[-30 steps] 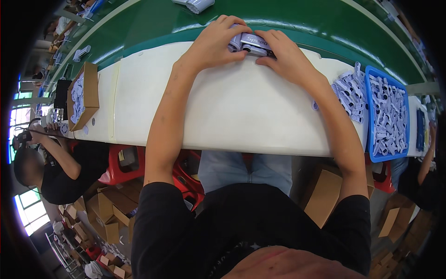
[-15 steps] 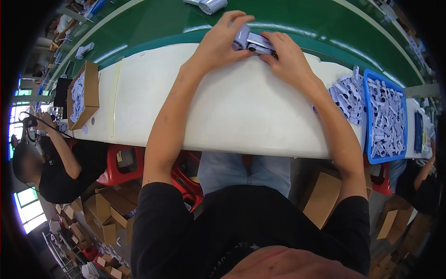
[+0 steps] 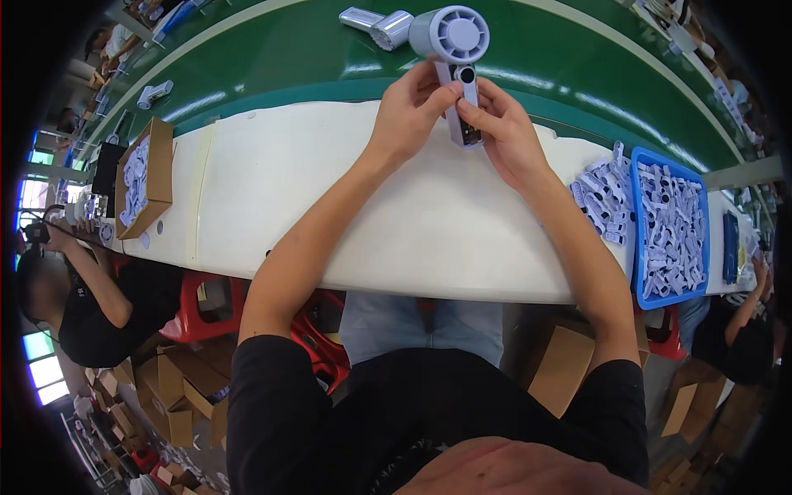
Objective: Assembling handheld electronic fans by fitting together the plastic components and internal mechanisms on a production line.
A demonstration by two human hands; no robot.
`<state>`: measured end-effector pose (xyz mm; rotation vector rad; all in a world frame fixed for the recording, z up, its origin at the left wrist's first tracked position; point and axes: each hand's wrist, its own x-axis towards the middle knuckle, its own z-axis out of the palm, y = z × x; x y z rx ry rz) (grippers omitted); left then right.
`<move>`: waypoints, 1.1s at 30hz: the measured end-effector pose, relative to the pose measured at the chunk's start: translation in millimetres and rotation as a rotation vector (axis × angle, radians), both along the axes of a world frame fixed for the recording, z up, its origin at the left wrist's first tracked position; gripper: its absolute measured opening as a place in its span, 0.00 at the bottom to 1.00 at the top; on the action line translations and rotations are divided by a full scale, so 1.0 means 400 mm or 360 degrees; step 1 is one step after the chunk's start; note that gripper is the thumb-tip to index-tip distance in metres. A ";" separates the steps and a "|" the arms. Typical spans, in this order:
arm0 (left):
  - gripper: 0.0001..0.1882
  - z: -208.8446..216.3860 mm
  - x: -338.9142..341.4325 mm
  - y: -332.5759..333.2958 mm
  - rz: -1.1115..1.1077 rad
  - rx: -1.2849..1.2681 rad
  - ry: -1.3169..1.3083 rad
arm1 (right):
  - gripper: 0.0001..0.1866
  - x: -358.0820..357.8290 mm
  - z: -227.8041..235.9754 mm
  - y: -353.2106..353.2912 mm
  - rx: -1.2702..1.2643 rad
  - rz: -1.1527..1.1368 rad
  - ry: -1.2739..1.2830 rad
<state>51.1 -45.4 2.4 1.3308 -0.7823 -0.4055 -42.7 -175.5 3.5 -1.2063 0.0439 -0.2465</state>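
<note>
A pale lilac handheld fan (image 3: 450, 35) stands upright in front of me, its round, vented head at the top. Its handle is uncovered along the front, with a dark round part and some inner pieces showing. My left hand (image 3: 412, 111) grips the handle just below the head, thumb across the front. From the other side my right hand (image 3: 507, 132) holds the handle lower down, its thumb pressed near the left thumb. Some fingers of both hands are hidden behind the handle.
Two more fans lie on the green belt (image 3: 561, 49) beyond the white table (image 3: 388, 239). At right, a blue basket (image 3: 638, 247) full of lilac parts stands beside a loose pile of parts (image 3: 601, 198). A cardboard box (image 3: 157, 202) of parts and a person (image 3: 99, 305) are at left.
The fan was lying sideways between my hands; now it is turned upright with its head away from me. My hands have shifted closer together on the handle.
</note>
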 end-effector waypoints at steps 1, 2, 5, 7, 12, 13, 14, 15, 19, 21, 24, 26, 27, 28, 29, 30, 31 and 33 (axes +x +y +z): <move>0.19 -0.001 -0.001 0.000 0.0005 -0.0003 0.0004 | 0.21 0.002 -0.001 0.004 0.0018 0.0040 0.0014; 0.19 -0.002 -0.003 -0.002 0.0059 -0.0020 -0.0013 | 0.22 0.003 -0.001 0.007 0.0035 0.0080 0.0029; 0.20 -0.007 -0.005 -0.003 0.0169 -0.0054 -0.0042 | 0.25 0.001 0.007 0.007 -0.0280 0.0069 0.0137; 0.22 -0.006 0.000 -0.003 0.0255 0.0095 -0.0359 | 0.26 0.000 0.014 0.002 -0.0442 0.0063 0.0193; 0.24 0.011 0.006 0.010 0.0273 0.0276 -0.0558 | 0.29 0.006 0.009 -0.034 -0.0816 -0.0062 0.0160; 0.24 0.009 0.004 0.009 0.0273 0.0273 -0.0555 | 0.29 0.007 0.005 -0.039 -0.0603 -0.0012 0.0007; 0.23 0.005 0.001 0.006 0.0258 0.0255 -0.0554 | 0.29 0.008 0.003 -0.045 -0.0388 0.0037 -0.0146; 0.23 0.003 -0.001 0.004 0.0242 0.0237 -0.0555 | 0.29 0.008 0.004 -0.054 -0.0391 0.0038 -0.0144; 0.21 0.014 -0.010 0.009 0.0197 0.0157 -0.0473 | 0.27 0.006 0.015 -0.062 0.0143 0.0300 -0.0171; 0.21 0.018 -0.013 0.011 0.0182 0.0123 -0.0431 | 0.25 0.002 0.015 -0.045 -0.0087 0.0143 -0.0155; 0.20 0.019 -0.016 0.012 0.0193 0.0104 -0.0435 | 0.24 -0.001 0.014 -0.039 -0.0166 0.0057 -0.0130; 0.20 0.023 -0.018 0.013 0.0201 0.0107 -0.0446 | 0.23 -0.002 0.013 -0.038 -0.0091 0.0042 -0.0104; 0.19 0.027 -0.020 0.013 0.0208 0.0112 -0.0459 | 0.23 -0.003 0.014 -0.035 -0.0091 0.0043 -0.0103; 0.19 0.030 -0.021 0.014 0.0214 0.0117 -0.0472 | 0.22 -0.004 0.017 -0.033 -0.0061 0.0037 -0.0087; 0.19 0.034 -0.022 0.017 0.0215 0.0117 -0.0471 | 0.22 -0.005 0.020 -0.029 -0.0032 0.0031 -0.0072; 0.20 0.039 -0.022 0.021 0.0184 0.0170 -0.0477 | 0.22 -0.006 0.022 -0.028 -0.0002 0.0025 -0.0056; 0.21 0.045 -0.022 0.025 0.0150 0.0220 -0.0482 | 0.22 -0.006 0.021 -0.029 -0.0004 0.0022 -0.0055; 0.22 0.045 -0.018 0.027 0.0112 0.0268 -0.0486 | 0.22 -0.007 0.020 -0.032 -0.0014 0.0026 -0.0060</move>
